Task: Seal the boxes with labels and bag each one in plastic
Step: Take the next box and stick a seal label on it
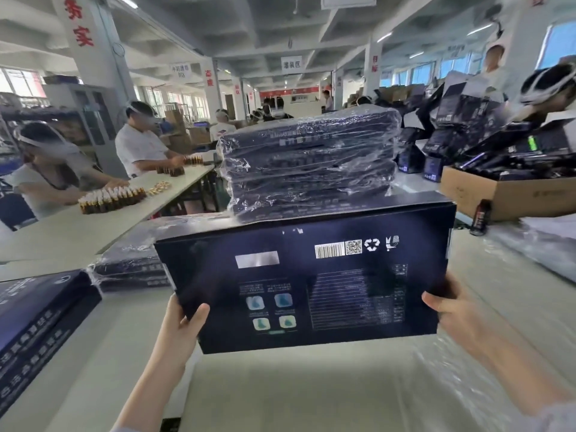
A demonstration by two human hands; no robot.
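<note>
left hand (184, 325) and right hand (452, 310) gripping dark box (305, 285) ends, pale table (103, 353) below, wrapped boxes (308, 163) behind, busy factory hall (280, 32)

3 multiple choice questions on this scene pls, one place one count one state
1. Where is the stack of wrapped boxes? A) behind the held box B) on a shelf C) on the floor
2. How many small picture tiles are on the held box? A) two B) four C) six
3. How is the held box supported? A) lying free, untouched B) by one hand only C) gripped by left hand and right hand

Answers: 1 A, the stack rises just beyond its far edge; 2 B, they form a two-by-two block; 3 C, a thumb lies on each near corner.
</note>
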